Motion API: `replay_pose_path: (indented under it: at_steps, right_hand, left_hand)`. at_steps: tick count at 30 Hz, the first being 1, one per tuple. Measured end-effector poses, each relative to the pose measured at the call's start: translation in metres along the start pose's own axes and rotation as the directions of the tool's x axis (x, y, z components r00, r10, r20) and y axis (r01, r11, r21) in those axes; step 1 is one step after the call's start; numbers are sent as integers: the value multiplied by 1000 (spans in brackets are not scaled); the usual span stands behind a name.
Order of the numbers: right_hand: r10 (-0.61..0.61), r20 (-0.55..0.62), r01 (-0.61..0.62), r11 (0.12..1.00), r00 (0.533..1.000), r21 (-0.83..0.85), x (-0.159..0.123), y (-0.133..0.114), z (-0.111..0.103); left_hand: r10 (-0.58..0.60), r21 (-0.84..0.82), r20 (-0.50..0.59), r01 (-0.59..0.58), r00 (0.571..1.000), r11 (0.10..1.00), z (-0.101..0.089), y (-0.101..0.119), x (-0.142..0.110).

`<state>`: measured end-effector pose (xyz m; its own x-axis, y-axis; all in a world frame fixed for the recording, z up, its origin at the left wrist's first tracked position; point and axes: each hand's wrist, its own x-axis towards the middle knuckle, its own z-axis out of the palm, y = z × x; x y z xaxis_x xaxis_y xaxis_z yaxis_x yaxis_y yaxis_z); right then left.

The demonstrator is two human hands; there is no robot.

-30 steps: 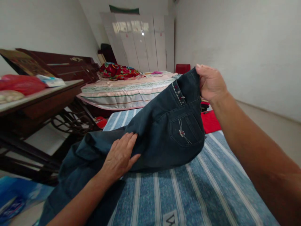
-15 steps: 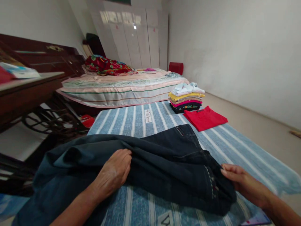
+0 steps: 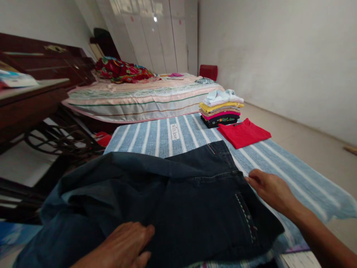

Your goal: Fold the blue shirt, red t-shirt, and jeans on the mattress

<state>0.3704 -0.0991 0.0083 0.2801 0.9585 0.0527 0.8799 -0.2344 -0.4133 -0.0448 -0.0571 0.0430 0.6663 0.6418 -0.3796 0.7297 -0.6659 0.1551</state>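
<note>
The dark jeans spread from six to ten o'clock of the right hand, fingertips pinching their edge; the left hand rests on them, its blurred grip uncertain.

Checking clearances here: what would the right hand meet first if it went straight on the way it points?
The right hand would likely meet the jeans first; whether they touch now is unclear.

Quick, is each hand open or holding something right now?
Left hand: partly curled on the dark jeans; grip cannot be told.
Right hand: fingers curled at their waistband; grip unclear.
</note>
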Motion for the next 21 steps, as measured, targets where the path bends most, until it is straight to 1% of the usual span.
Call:
replay_pose_path:
  at_steps: [2, 3, 4, 5, 6, 8, 9, 10, 11, 12, 14, 15, 18, 21]
  right_hand:
    - [-176, -33, 177, 983, 984, 42, 2, -38, 6]
    - [-274, -10, 274, 959, 962, 68, -1, -57, 13]
    - [-379, 42, 375, 923, 924, 83, -5, -75, 22]
    - [-472, 84, 466, 881, 877, 82, -12, -90, 34]
    - [-564, 155, 557, 826, 811, 90, -19, -103, 46]
    - [-681, 270, 675, 726, 680, 130, -34, -117, 69]
    - [-694, 308, 689, 710, 651, 143, -41, -120, 78]
    - [-695, 339, 691, 706, 634, 154, -47, -119, 85]
    - [-685, 362, 682, 714, 632, 159, -50, -117, 89]
    - [-670, 380, 668, 727, 638, 159, -53, -113, 91]
    - [-639, 400, 642, 752, 657, 148, -56, -102, 91]
    - [-623, 402, 630, 765, 671, 133, -57, -95, 89]
    - [-560, 374, 587, 808, 739, 49, -64, -72, 85]
    - [-511, 293, 551, 832, 808, -69, -76, -51, 84]
  left_hand:
    - [-30, -39, 73, 33, 997, 999, -21, 16, 12]
    - [-38, -50, 87, 43, 995, 998, -29, 23, 19]
    - [-33, -60, 91, 39, 995, 997, -36, 29, 28]
    - [-17, -70, 77, 22, 997, 997, -40, 35, 38]
    - [4, -79, 43, -1, 999, 997, -42, 39, 50]
    - [46, -73, -89, -53, 995, 996, -40, 47, 78]
    - [58, -47, -174, -67, 983, 997, -37, 49, 93]
    - [83, -17, -239, -89, 968, 996, -32, 50, 109]
    - [102, 8, -279, -104, 955, 995, -26, 50, 123]
    - [96, 24, -286, -93, 953, 995, -19, 49, 136]
    - [41, 42, -278, -30, 960, 999, -7, 44, 154]
    - [18, 51, -275, -4, 961, 999, -1, 41, 159]
    - [7, 83, -313, 20, 950, 996, 11, 31, 163]
    - [12, 115, -367, 33, 930, 993, 17, 27, 160]
